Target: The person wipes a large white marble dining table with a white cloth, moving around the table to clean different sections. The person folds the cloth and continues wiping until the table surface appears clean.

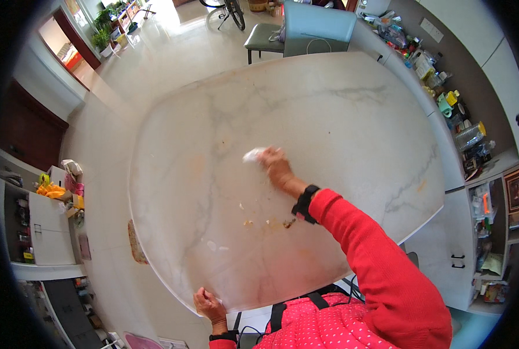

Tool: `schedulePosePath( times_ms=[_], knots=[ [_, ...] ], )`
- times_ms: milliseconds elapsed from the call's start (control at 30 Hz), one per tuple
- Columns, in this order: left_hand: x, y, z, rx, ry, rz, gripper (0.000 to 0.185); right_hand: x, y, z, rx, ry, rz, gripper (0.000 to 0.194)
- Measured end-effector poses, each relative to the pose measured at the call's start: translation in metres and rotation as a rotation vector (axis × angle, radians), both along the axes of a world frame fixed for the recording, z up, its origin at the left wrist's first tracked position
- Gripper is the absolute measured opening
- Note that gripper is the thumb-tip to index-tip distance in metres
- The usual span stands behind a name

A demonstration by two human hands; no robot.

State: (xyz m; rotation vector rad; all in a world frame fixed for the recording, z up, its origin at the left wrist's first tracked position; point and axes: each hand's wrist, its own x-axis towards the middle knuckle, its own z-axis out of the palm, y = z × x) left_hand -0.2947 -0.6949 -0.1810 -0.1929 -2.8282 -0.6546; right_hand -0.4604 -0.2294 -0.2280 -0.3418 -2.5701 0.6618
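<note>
My right hand [277, 165] presses a crumpled white tissue [253, 155] onto the middle of a pale marble-patterned table [329, 165]. Between that hand and my body lie food scraps [288, 224], small crumbs [248, 223] and yellowish smears. Clear wet-looking spots [216, 246] show further left. At the table's near left edge rests my left hand [209, 304], its fingers curled; whether it grips the edge or something small is not clear. Both wrists wear black bands.
A chair with a light blue back [318, 28] stands at the far edge. Along the right runs a counter [399, 74] crowded with bottles, jars and bags. White cabinets [52, 222] stand at the left, beyond the tiled floor [106, 174].
</note>
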Motion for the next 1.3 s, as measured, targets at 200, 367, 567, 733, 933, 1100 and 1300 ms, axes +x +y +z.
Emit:
schedulePosePath(
  times_ms=[200, 367, 567, 733, 933, 1100, 1300],
  knots=[
    [0.001, 0.0, 0.003, 0.074, -0.029, 0.001, 0.013, 0.037, 0.065, 0.032, -0.007, 0.191, -0.02, 0.017],
    [0.0, 0.001, 0.003, 0.074, -0.003, -0.02, 0.015, 0.098, 0.181, 0.031, 0.072, -0.031, -0.72, 0.018],
    [-0.002, 0.002, 0.001, 0.037, -0.029, -0.016, 0.015, 0.104, 0.176, 0.019, 0.345, -0.192, -0.082, 0.014],
    [-0.001, 0.0, 0.001, 0.014, -0.033, -0.016, 0.012, 0.089, 0.182, 0.026, 0.382, -0.223, -0.458, 0.014],
    [-0.002, 0.0, -0.003, 0.043, -0.019, -0.006, 0.016, 0.094, 0.188, 0.025, 0.41, -0.196, -0.137, 0.012],
    [-0.002, -0.001, -0.002, 0.033, -0.029, -0.007, 0.017, 0.094, 0.186, 0.042, 0.376, -0.297, -0.314, 0.015],
    [-0.003, 0.001, -0.003, 0.033, -0.015, -0.003, 0.016, 0.123, 0.172, 0.036, 0.15, -0.232, -0.028, 0.021]
  ],
)
